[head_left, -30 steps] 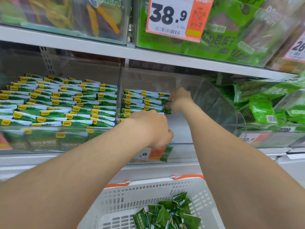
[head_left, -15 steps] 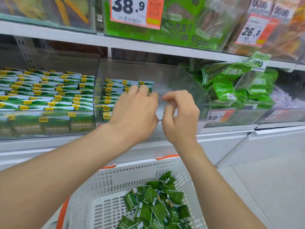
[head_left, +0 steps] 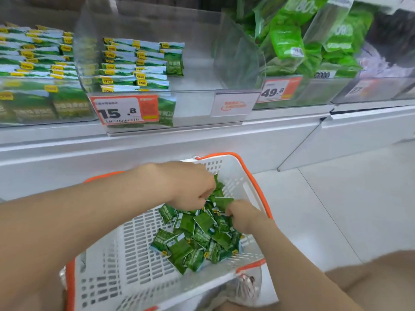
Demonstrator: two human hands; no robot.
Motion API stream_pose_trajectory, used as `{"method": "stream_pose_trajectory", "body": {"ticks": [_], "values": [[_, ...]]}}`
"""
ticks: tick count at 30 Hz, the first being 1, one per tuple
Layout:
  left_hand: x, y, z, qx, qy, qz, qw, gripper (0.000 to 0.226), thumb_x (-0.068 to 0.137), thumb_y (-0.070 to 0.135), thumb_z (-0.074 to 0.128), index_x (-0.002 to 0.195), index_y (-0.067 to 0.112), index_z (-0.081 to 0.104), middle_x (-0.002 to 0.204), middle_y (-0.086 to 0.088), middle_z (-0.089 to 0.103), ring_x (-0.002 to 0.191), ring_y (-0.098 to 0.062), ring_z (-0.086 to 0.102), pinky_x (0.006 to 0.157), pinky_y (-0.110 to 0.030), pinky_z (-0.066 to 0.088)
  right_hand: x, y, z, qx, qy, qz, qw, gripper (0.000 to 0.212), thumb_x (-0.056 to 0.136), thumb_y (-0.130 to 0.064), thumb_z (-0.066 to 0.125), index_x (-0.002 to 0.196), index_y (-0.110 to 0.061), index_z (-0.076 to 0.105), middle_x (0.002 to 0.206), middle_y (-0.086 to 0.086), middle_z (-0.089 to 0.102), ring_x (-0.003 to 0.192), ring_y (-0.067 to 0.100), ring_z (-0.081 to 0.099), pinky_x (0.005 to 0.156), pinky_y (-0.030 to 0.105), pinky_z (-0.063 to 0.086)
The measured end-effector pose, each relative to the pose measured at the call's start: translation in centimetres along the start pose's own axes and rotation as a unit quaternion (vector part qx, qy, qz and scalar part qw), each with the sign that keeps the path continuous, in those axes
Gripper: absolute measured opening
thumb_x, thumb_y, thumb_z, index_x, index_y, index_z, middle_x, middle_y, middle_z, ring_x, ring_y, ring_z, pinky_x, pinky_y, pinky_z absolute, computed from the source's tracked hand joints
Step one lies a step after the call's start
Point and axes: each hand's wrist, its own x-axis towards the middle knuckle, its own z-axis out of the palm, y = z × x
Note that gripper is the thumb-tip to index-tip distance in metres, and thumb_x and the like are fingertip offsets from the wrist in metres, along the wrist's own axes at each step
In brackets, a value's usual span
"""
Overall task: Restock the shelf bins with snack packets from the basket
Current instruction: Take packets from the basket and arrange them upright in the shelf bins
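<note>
Basket (head_left: 139,243), white, orange rim: snack packets (head_left: 202,241) heaped beneath both hands. Left hand (head_left: 188,187): grip curled on the pile's far edge. Right hand (head_left: 241,217): grip pinching one packet (head_left: 223,203), just beyond its knuckles.

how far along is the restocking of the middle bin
Done: packet rows fill the left side of the middle bin; its right side is bare. In hand: the left hand reaches into the pile in the basket, the right hand pinches one packet. Left: the whole pile.
</note>
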Motion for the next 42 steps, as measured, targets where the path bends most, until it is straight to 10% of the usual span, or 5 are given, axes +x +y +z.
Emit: {"method": "stream_pose_trajectory", "body": {"ticks": [11, 17, 23, 37, 42], "values": [[0.8, -0.5, 1.1, 0.011, -0.046, -0.024, 0.999, 0.033, 0.101, 0.029, 0.045, 0.117, 0.012, 0.069, 0.113, -0.013, 0.071, 0.079, -0.026, 0.056, 0.072, -0.039, 0.054, 0.8, 0.4, 3.5, -0.347, 0.032, -0.085, 0.933, 0.019, 0.095, -0.014, 0.062, 0.111, -0.021, 0.071, 0.114, 0.003, 0.065, 0.118, 0.029, 0.049, 0.103, 0.044, 0.036], [0.2, -1.3, 0.3, 0.001, -0.044, -0.052, 0.998, 0.028, 0.104, 0.019, 0.042, 0.119, 0.019, 0.066, 0.114, -0.008, 0.064, 0.092, -0.028, 0.066, 0.075, -0.04, 0.054, 0.4, -1.7, 1.1, 0.088, 0.118, -0.031, 0.989, 0.021, 0.103, -0.023, 0.048, 0.086, -0.02, 0.06, 0.082, 0.0, 0.064, 0.077, 0.019, 0.06, 0.075, 0.041, 0.055], [-1.0, -3.0, -1.1, 0.011, 0.011, -0.123, 0.992, 0.033, 0.096, 0.0, 0.05, 0.123, 0.017, 0.058, 0.111, -0.008, 0.056, 0.092, -0.029, 0.065, 0.061, -0.035, 0.046, -1.4, -7.9, -7.1, 0.44, 0.254, -0.106, 0.855, 0.026, 0.101, -0.019, 0.058, 0.076, -0.019, 0.057, 0.06, -0.008, 0.053, 0.056, 0.011, 0.048, 0.056, 0.029, 0.04], [-7.1, -5.3, -7.9, -0.493, 0.234, -0.171, 0.82, 0.024, 0.09, 0.017, 0.082, 0.09, 0.004, 0.062, 0.08, -0.013, 0.078, 0.074, -0.022, 0.079, 0.066, -0.041, 0.066, -8.4, -14.8, -17.7, 0.688, 0.38, -0.18, 0.591, 0.035, 0.092, -0.007, 0.075, 0.122, -0.017, 0.061, 0.103, 0.001, 0.077, 0.082, 0.02, 0.075, 0.081, 0.04, 0.061], [-8.1, -5.6, -9.4, -0.308, 0.353, -0.199, 0.861, 0.037, 0.077, 0.041, 0.089, 0.1, 0.025, 0.064, 0.066, 0.004, 0.074, 0.051, 0.002, 0.064, 0.051, -0.016, 0.044, -8.6, -14.6, -20.3, 0.591, 0.463, -0.196, 0.631, 0.033, 0.094, -0.005, 0.072, 0.121, -0.021, 0.063, 0.106, -0.004, 0.074, 0.073, 0.035, 0.068, 0.067, 0.046, 0.058]]}}
